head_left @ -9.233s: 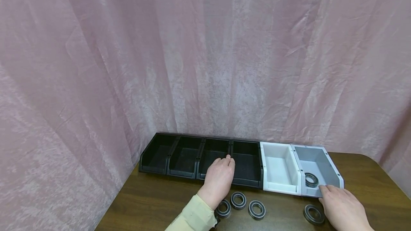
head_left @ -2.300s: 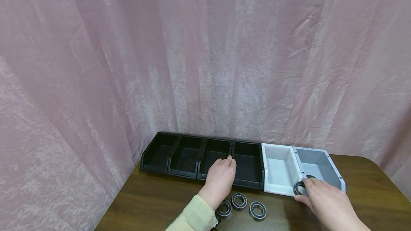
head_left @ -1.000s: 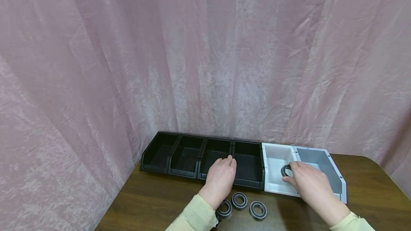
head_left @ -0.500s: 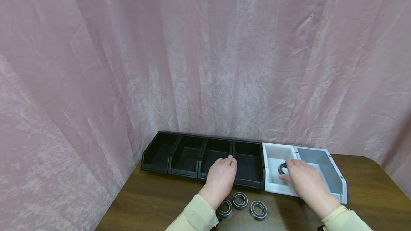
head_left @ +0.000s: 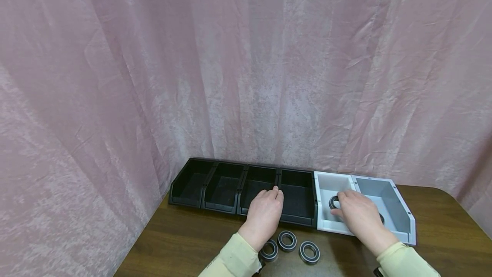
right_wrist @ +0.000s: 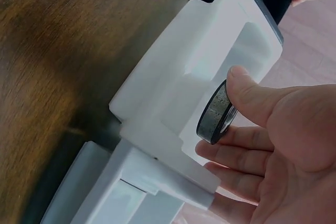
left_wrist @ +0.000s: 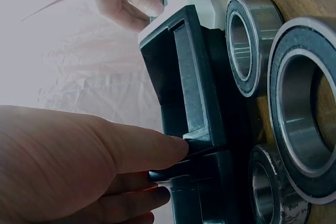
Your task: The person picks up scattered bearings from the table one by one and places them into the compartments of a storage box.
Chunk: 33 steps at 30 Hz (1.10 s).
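My right hand (head_left: 360,216) holds a ball bearing (head_left: 333,202) between thumb and fingers, inside the white bin (head_left: 320,224). In the right wrist view the thumb lies on the rim of this bearing (right_wrist: 215,113), which stands tilted, with the fingers behind it. My left hand (head_left: 264,215) rests over the divider between two black bins (head_left: 296,219). The left wrist view has its thumb touching the divider's corner and the other fingers loosely bent beside it. Three more ball bearings (head_left: 286,241) lie on the table near the left wrist.
Several black bins (head_left: 184,202) join the white bin in one row, ending at a grey bin (head_left: 409,225) on the right. Part of another bearing (head_left: 382,218) shows in the grey bin behind my right wrist. A pink curtain (head_left: 246,76) hangs behind the wooden table (head_left: 184,243).
My right hand took the bearing from the table, carried it left past the grey bin into the white one, and shifted slightly further left. My left hand has stayed put.
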Tool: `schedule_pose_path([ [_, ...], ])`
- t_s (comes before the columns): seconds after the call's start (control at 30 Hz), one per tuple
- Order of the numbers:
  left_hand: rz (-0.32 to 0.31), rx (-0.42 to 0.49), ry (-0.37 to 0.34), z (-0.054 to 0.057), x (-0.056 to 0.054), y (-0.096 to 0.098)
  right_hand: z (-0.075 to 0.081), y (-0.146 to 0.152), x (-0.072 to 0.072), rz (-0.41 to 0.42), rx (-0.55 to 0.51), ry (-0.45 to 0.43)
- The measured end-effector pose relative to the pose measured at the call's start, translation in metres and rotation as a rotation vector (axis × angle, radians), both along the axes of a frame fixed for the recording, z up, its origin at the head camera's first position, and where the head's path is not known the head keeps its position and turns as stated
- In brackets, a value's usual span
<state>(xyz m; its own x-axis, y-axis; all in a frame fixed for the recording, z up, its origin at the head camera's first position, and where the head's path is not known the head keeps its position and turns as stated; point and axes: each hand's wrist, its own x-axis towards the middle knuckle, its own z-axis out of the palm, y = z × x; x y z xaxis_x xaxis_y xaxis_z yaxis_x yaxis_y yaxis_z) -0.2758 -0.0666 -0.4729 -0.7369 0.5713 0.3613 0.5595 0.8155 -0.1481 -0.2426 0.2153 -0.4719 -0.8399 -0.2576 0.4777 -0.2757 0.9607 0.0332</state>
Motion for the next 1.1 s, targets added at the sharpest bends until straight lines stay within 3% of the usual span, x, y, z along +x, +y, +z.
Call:
schedule_pose_path([
  [0.67, 0.007, -0.011, -0.008, 0.000, 0.000, 0.001, -0.014, -0.004, -0.012, -0.058, 0.055, -0.131],
  [1.1, 0.008, -0.004, -0.019, 0.000, 0.000, 0.000, -0.020, -0.004, -0.017, -0.057, 0.039, -0.133],
])
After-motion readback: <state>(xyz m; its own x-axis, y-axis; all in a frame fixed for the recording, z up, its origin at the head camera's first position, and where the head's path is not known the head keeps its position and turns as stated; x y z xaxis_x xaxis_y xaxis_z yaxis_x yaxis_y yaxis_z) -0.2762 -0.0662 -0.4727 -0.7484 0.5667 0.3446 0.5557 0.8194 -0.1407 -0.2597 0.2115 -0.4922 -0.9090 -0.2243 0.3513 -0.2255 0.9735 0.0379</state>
